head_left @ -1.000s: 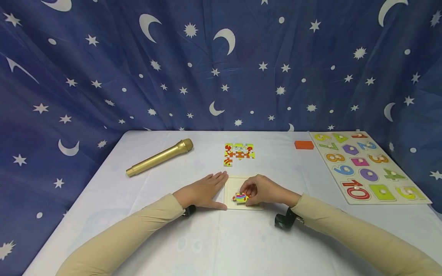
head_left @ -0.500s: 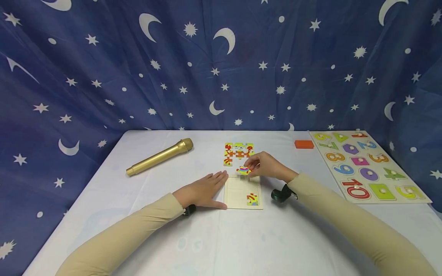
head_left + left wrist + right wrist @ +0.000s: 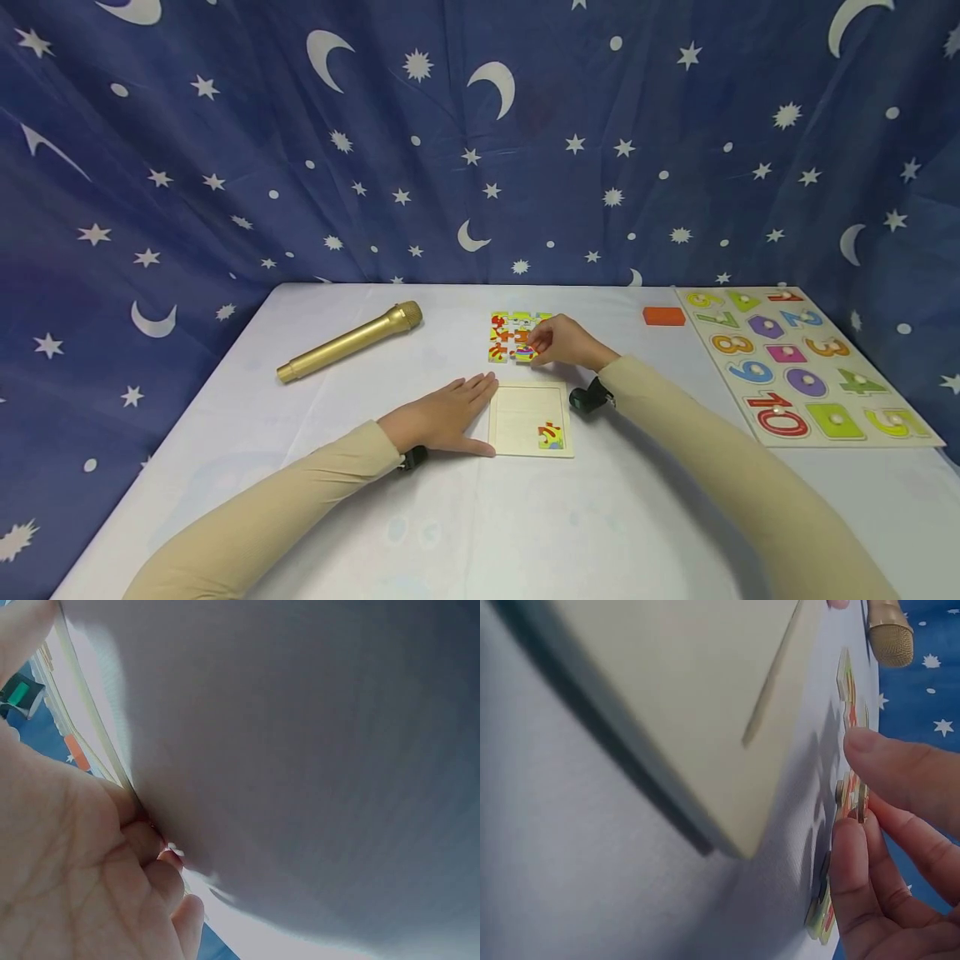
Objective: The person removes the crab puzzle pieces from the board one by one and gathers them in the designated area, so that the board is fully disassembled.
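Note:
My right hand (image 3: 572, 343) pinches a rainbow-striped jigsaw piece (image 3: 522, 355) between thumb and fingers. It holds this piece at the lower edge of a small group of red and yellow jigsaw pieces (image 3: 498, 327), partly covering the group's right side. In the right wrist view the held piece (image 3: 862, 801) shows edge-on. My left hand (image 3: 441, 417) lies flat with fingers straight, thumb and fingertips at the left edge of a square wooden puzzle tray (image 3: 513, 408). One jigsaw piece (image 3: 551, 436) sits in the tray's lower right corner.
A gold microphone (image 3: 349, 342) lies at the back left of the white table (image 3: 450, 533). Toward the back right is an orange block (image 3: 663, 316). Beside it lies a large number-and-shape board (image 3: 810, 367). A star-patterned blue cloth (image 3: 420, 192) hangs behind.
My right hand has lifted the rainbow-striped jigsaw piece off the tray and carried it away from me to the group of pieces, uncovering the tray's corner piece. My left hand has stayed put.

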`<state>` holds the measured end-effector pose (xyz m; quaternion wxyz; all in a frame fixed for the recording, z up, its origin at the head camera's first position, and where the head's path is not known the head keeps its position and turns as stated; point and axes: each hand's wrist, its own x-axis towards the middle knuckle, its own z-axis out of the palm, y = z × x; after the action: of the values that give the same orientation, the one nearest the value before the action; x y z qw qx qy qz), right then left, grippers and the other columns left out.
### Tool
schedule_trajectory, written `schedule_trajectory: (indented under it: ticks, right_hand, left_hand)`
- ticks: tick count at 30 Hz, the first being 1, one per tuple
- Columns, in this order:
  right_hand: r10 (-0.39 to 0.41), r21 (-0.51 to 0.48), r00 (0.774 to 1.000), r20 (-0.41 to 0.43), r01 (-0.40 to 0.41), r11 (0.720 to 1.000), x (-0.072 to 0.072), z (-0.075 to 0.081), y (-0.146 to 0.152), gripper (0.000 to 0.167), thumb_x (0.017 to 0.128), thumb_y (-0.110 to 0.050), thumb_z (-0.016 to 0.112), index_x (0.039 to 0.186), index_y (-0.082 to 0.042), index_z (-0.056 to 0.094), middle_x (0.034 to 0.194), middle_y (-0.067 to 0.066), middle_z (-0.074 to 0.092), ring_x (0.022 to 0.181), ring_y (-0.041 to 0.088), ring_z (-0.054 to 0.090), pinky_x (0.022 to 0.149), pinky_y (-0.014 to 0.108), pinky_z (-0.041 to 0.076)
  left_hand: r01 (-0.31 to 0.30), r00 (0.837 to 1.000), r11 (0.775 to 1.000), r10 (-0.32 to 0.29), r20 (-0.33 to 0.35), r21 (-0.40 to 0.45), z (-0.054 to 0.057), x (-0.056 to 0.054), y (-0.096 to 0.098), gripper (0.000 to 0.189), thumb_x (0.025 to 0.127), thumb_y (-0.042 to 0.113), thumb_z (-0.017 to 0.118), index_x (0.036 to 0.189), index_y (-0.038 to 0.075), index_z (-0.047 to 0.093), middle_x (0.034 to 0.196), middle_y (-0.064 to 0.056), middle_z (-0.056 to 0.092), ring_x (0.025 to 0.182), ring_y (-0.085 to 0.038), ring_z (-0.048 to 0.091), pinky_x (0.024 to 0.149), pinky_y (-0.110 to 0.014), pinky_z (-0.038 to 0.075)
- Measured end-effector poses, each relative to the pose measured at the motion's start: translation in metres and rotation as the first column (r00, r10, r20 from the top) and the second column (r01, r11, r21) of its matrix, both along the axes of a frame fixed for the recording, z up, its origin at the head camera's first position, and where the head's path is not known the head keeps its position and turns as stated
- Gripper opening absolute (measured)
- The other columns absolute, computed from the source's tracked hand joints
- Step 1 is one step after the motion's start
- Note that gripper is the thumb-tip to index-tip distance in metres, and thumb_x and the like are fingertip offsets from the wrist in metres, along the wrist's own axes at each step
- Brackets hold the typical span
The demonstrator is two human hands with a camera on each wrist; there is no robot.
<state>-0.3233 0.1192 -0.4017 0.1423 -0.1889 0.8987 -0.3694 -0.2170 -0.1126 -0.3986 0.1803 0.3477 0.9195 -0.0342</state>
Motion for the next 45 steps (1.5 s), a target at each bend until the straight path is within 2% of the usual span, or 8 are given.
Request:
schedule_trajectory:
  ticks: [4, 13, 21, 26, 45]
  right_hand:
    - [-0.012, 0.01, 1.0, 0.011, 0.012, 1.0, 0.0, 0.0012, -0.0042, 0.031, 0.069, -0.002, 0.081, 0.097, 0.002, 0.069, 0.083, 0.008, 0.067, 0.069, 0.008, 0.056, 0.062, 0.018, 0.049]
    - [-0.006, 0.041, 1.0, -0.016, 0.007, 0.999, 0.001, 0.0021, -0.0041, 0.031, 0.067, -0.002, 0.082, 0.096, 0.002, 0.069, 0.084, 0.009, 0.067, 0.07, 0.009, 0.056, 0.063, 0.018, 0.049]
    - [-0.014, 0.106, 0.999, -0.034, 0.018, 0.994, -0.0008, 0.0004, -0.0027, 0.023, 0.069, -0.004, 0.081, 0.089, 0.0, 0.07, 0.077, 0.006, 0.063, 0.069, 0.012, 0.052, 0.061, 0.019, 0.045]
    - [0.008, 0.1, 0.999, -0.042, -0.004, 0.995, -0.0015, -0.0018, -0.0029, 0.021, 0.069, -0.003, 0.081, 0.086, 0.0, 0.07, 0.075, 0.006, 0.063, 0.069, 0.012, 0.052, 0.06, 0.019, 0.045]
    - [-0.007, 0.109, 0.998, -0.065, 0.014, 0.994, 0.001, 0.0024, -0.0054, 0.019, 0.069, -0.002, 0.08, 0.084, 0.001, 0.07, 0.075, 0.007, 0.064, 0.068, 0.013, 0.053, 0.06, 0.019, 0.045]
  left_hand:
    - [-0.002, 1.0, 1.0, 0.002, 0.0, 0.003, 0.0, 0.0001, 0.0002, 0.101, 0.084, 0.071, 0.044, 0.152, 0.006, 0.006, 0.16, -0.009, 0.005, 0.148, -0.022, 0.007, 0.121, -0.038, 0.014]
    - [0.002, 1.0, 1.0, -0.002, 0.0, 0.01, -0.0005, -0.0001, -0.0002, 0.101, 0.084, 0.07, 0.044, 0.152, 0.005, 0.007, 0.16, -0.009, 0.005, 0.148, -0.022, 0.007, 0.121, -0.038, 0.014]
    - [-0.004, 1.0, 1.0, 0.004, 0.0, -0.007, -0.0025, -0.0016, 0.0, 0.102, 0.083, 0.072, 0.042, 0.152, 0.007, 0.006, 0.16, -0.009, 0.005, 0.148, -0.021, 0.007, 0.121, -0.038, 0.014]
    - [0.002, 1.0, 1.0, -0.002, -0.004, 0.0, -0.0041, -0.0019, -0.0002, 0.102, 0.083, 0.073, 0.042, 0.152, 0.006, 0.007, 0.16, -0.009, 0.005, 0.148, -0.022, 0.007, 0.121, -0.038, 0.014]
    - [0.003, 1.0, 1.0, -0.003, -0.005, -0.011, 0.0003, -0.0004, 0.0006, 0.101, 0.084, 0.072, 0.042, 0.152, 0.006, 0.007, 0.16, -0.009, 0.006, 0.148, -0.022, 0.008, 0.121, -0.038, 0.015]
